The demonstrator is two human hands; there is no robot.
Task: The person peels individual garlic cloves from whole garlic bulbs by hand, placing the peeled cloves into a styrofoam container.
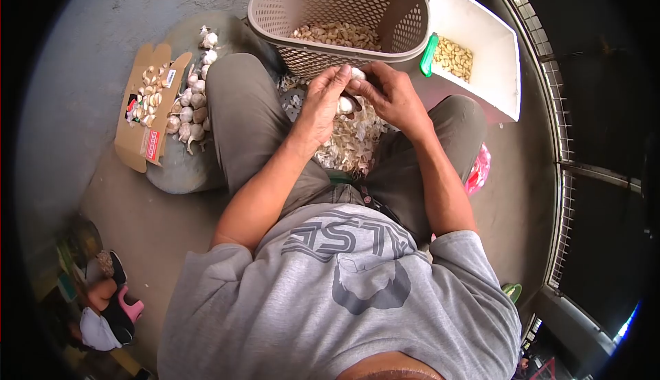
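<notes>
My left hand (320, 105) is closed around a white garlic bulb (345, 106), seen in its palm. My right hand (395, 99) meets it at the fingertips, with another pale piece of garlic (357, 74) between the two hands. Part of the garlic is hidden by my fingers. Beneath the hands, between my knees, lies a heap of papery garlic skins (350, 145). Whole garlic bulbs (198, 99) are piled to the left of my left knee. Beside them, loose garlic cloves (147, 105) lie in an open cardboard box (126, 139).
A tall perforated basket (275, 19) ahead holds many unpeeled cloves (337, 35). Right of it, a white foam box (491, 63) contains peeled cloves (452, 59), and a green handle (429, 55) rests at its rim. Another person (103, 311) is at the lower left.
</notes>
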